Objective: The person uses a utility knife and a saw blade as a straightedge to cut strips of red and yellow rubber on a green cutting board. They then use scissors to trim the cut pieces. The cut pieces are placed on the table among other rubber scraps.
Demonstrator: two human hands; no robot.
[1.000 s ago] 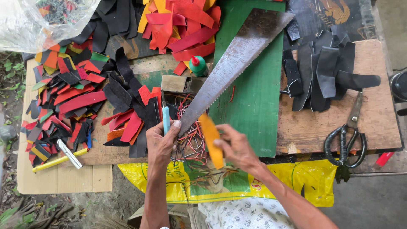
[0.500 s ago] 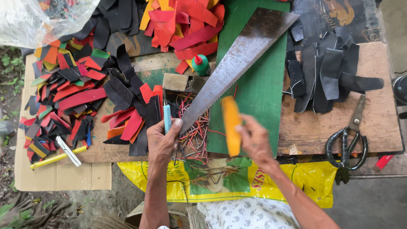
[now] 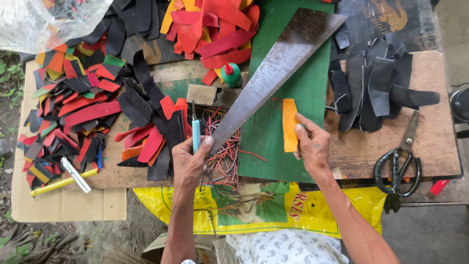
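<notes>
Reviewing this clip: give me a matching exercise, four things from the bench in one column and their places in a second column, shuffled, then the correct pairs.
Things:
1. orange strip
2. pale blue craft knife
3. black-handled scissors
4. green glue bottle

Places:
A. lying on the bare wooden board at the far right
B. held by the right hand over the green mat
C. standing just left of the saw blade, below the red scraps
D. gripped in the left hand, tip pointing away

Pairs: 1-B, 2-D, 3-A, 4-C

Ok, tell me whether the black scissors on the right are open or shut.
Shut. The black scissors lie flat on the wooden board, blades together in a single point and the two handle loops close side by side.
</notes>
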